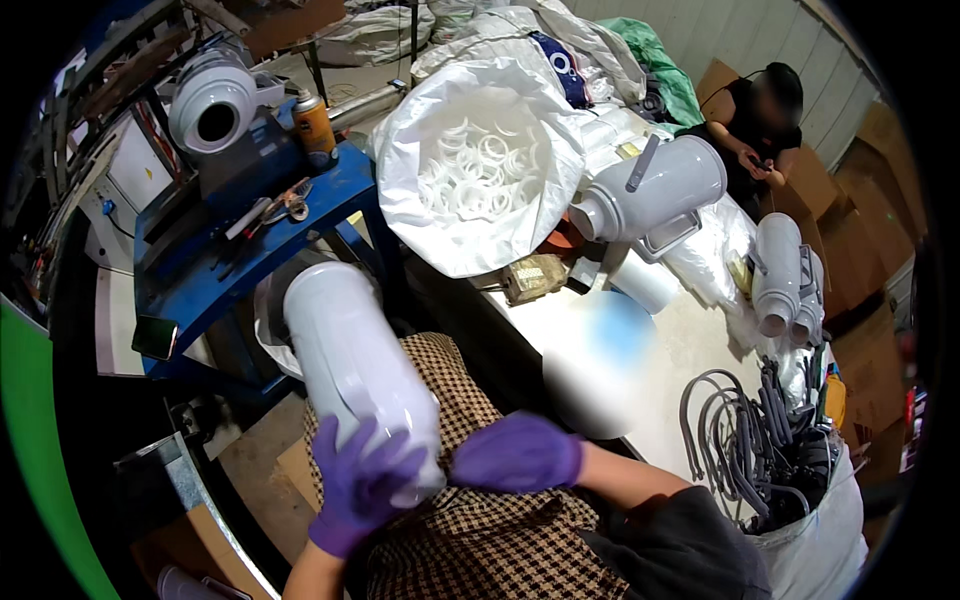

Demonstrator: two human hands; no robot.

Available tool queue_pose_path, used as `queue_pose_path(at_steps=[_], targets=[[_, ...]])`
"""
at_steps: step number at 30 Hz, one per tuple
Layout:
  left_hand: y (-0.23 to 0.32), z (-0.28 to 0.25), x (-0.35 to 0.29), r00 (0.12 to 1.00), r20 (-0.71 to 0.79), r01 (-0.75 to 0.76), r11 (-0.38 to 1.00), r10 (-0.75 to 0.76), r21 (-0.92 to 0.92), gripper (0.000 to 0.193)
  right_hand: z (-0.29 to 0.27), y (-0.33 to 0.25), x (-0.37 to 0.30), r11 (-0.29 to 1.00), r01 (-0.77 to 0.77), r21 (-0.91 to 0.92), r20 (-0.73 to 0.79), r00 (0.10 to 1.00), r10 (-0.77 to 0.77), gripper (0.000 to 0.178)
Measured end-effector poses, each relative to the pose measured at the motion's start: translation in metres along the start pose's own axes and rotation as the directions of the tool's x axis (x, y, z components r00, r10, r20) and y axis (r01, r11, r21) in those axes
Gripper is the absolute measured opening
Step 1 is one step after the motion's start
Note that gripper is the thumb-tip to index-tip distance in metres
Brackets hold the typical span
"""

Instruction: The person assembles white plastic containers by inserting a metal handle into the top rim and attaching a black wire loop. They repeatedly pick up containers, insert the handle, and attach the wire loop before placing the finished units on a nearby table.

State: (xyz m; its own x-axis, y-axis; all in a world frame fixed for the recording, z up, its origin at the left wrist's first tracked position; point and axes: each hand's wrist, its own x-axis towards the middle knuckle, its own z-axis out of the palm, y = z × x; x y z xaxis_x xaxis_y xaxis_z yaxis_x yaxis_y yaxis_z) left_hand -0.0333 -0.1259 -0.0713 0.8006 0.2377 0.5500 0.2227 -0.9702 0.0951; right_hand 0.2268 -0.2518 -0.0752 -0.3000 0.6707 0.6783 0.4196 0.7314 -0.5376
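Note:
A glossy pale grey jug body (355, 340), of the vacuum-flask kind, lies slanted over my lap, its far end pointing up and left. My left hand (365, 485), in a purple glove, grips its near end with fingers spread round the side. My right hand (515, 455), gloved the same way, is beside that near end. Motion smears its fingers, so I cannot tell whether they hold anything. A brown and black checked cloth (480, 535) covers my lap under the jug.
A white sack (450, 255) holds many white rings (485, 165). Grey jugs (660, 185) lie on the white table (680, 350). Grey strips (720, 420) fill a bag at right. The blue bench (225, 270) carries pliers (290, 205) and a spray can (315, 130). Another person (740, 120) sits beyond.

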Motion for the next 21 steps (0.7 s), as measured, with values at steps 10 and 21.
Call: queue_pose_path(at_steps=[10, 21], targets=[[0.04, 0.058, -0.104, 0.978, 0.131, -0.183, 0.967, 0.161, 0.18, 0.043, -0.106, 0.051, -0.151, 0.189, -0.908, -0.374, -0.788, 0.418, 0.451, 0.022], [0.058, 0.049, -0.107, 0.943, 0.33, -0.107, 0.983, 0.052, 0.15, 0.032, -0.077, 0.04, -0.039, 0.637, -0.675, -0.371, -0.606, 0.696, 0.385, 0.011]])
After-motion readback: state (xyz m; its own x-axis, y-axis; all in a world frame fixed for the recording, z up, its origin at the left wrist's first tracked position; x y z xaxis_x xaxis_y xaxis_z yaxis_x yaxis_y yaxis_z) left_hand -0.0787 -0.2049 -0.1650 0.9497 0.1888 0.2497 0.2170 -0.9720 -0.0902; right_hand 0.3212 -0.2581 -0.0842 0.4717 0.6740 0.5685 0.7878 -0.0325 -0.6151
